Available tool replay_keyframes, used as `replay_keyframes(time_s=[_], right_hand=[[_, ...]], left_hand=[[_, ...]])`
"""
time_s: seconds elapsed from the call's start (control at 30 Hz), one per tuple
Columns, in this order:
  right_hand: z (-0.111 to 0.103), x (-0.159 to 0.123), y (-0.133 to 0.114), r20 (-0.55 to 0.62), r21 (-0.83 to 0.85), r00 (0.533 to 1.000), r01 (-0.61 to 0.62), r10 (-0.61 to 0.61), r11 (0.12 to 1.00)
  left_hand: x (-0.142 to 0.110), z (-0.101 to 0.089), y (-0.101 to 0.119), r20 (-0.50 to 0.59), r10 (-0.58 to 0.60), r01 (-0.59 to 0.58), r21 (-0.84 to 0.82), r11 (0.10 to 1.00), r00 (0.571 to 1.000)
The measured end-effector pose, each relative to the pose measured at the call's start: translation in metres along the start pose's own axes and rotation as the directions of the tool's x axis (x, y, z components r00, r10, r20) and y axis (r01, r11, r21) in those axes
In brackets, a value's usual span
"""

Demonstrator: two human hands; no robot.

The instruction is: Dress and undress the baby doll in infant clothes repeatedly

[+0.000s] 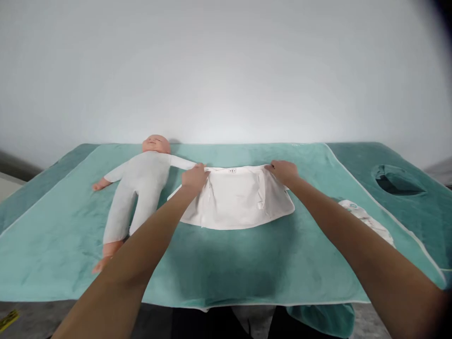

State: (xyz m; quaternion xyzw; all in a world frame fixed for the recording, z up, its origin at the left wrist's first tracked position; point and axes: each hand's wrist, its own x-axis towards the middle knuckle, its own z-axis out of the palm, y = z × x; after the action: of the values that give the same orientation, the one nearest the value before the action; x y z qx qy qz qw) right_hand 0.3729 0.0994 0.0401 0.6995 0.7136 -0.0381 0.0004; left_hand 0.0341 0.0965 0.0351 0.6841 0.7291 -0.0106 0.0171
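A white baby garment (231, 200), opened out with a small printed label at its top edge, lies in the middle of the table. My left hand (195, 178) is closed on its upper left edge. At the upper right edge, my right hand (283, 172) pinches the same cloth. The garment's outer flaps partly pass behind my hands. To the left, a baby doll (143, 172) with a white cloth body rests on its back, its head toward the wall. One doll arm reaches close to my left hand; my left forearm hides part of a foot.
A teal plush cover (226, 268) with white piping spreads over the table. Right of my right forearm lies a white folded diaper (367, 219), partly hidden. Farther right, the darker padding has an oval hole (399, 183). A pale wall (226, 70) stands behind the table.
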Motion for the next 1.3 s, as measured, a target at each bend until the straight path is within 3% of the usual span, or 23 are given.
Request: replay_keyframes(time_s=[0.17, 0.27, 0.33, 0.43, 0.53, 0.6, 0.63, 0.7, 0.77, 0.83, 0.9, 1.0, 1.17, 1.3], right_hand=[[0.034, 0.026, 0.001, -0.159, 0.011, 0.986, 0.050, -0.048, 0.999], [0.048, 0.010, 0.005, -0.244, 0.043, 0.969, 0.049, -0.037, 0.998], [0.054, -0.015, 0.010, -0.298, 0.085, 0.954, 0.019, 0.007, 0.996], [0.057, -0.066, 0.019, -0.299, 0.196, 0.948, -0.050, 0.108, 0.979], [0.049, -0.111, 0.023, -0.162, 0.359, 0.971, -0.109, 0.177, 0.927], [0.041, -0.129, 0.021, -0.064, 0.461, 0.981, -0.134, 0.183, 0.877], [0.037, -0.134, 0.020, -0.030, 0.516, 0.983, -0.140, 0.181, 0.845], [0.032, -0.137, 0.018, 0.017, 0.642, 0.986, -0.137, 0.164, 0.754], [0.031, -0.136, 0.022, 0.068, 0.746, 0.990, -0.133, 0.123, 0.653], [0.036, -0.131, 0.030, 0.100, 0.772, 0.990, -0.141, 0.100, 0.619], [0.042, -0.123, 0.041, 0.084, 0.718, 0.984, -0.167, 0.155, 0.676], [0.050, -0.101, 0.054, -0.016, 0.597, 0.944, -0.255, 0.329, 0.761], [0.057, -0.049, 0.059, -0.071, 0.568, 0.885, -0.343, 0.460, 0.748], [0.058, -0.020, 0.072, -0.093, 0.580, 0.880, -0.332, 0.466, 0.744]], left_hand=[[0.011, 0.015, 0.000, -0.021, 0.015, -0.016, -0.044, 0.999, 1.000], [-0.004, 0.015, -0.003, -0.087, 0.070, -0.078, -0.089, 0.993, 0.994], [-0.023, 0.015, -0.002, -0.172, 0.177, -0.200, -0.130, 0.971, 0.969], [-0.065, 0.020, 0.011, -0.219, 0.409, -0.453, -0.212, 0.866, 0.886], [-0.109, 0.034, 0.041, -0.227, 0.645, -0.684, -0.258, 0.683, 0.730], [-0.132, 0.044, 0.063, -0.239, 0.728, -0.766, -0.242, 0.596, 0.642], [-0.140, 0.047, 0.072, -0.244, 0.742, -0.780, -0.225, 0.583, 0.625], [-0.152, 0.050, 0.086, -0.252, 0.723, -0.765, -0.179, 0.619, 0.644], [-0.158, 0.050, 0.092, -0.268, 0.678, -0.723, -0.132, 0.678, 0.684], [-0.161, 0.050, 0.093, -0.291, 0.664, -0.712, -0.103, 0.694, 0.689], [-0.162, 0.053, 0.091, -0.309, 0.700, -0.753, -0.096, 0.651, 0.644], [-0.165, 0.063, 0.089, -0.341, 0.743, -0.807, -0.096, 0.583, 0.576], [-0.166, 0.076, 0.090, -0.410, 0.693, -0.780, -0.076, 0.622, 0.593], [-0.165, 0.073, 0.089, -0.401, 0.687, -0.769, -0.077, 0.634, 0.606]])
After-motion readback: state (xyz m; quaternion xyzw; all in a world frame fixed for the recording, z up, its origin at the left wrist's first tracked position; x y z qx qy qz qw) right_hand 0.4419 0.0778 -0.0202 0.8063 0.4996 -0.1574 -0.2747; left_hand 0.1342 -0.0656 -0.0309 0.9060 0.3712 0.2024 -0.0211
